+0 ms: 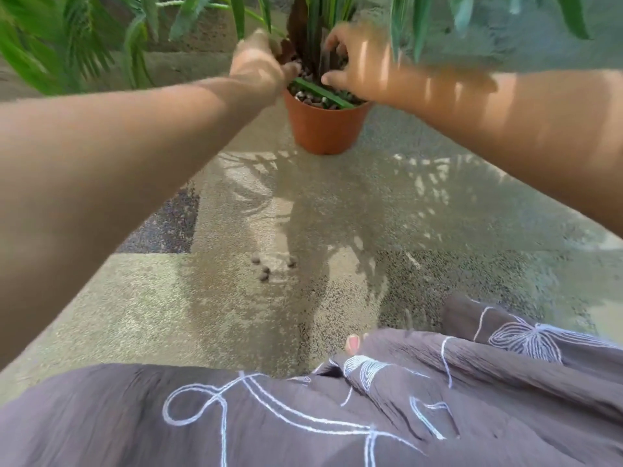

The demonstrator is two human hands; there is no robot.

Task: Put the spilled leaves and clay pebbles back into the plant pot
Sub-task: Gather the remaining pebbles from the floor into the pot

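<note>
While both hands at pot (pixel 323 128) rim, 4 pebbles (pixel 264 273) on floor.

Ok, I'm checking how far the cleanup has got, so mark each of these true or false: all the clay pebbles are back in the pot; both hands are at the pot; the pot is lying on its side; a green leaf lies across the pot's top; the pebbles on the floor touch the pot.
1. All the pebbles are back in the pot. False: a few small round brown clay pebbles lie on the speckled concrete floor.
2. Both hands are at the pot. True: the left hand and right hand are at the rim of the terracotta-coloured plastic pot.
3. The pot lies on its side. False: it stands upright.
4. A long flat green leaf lies across the pot's top. True.
5. The floor pebbles touch the pot. False: they lie well apart, nearer the person.
</note>
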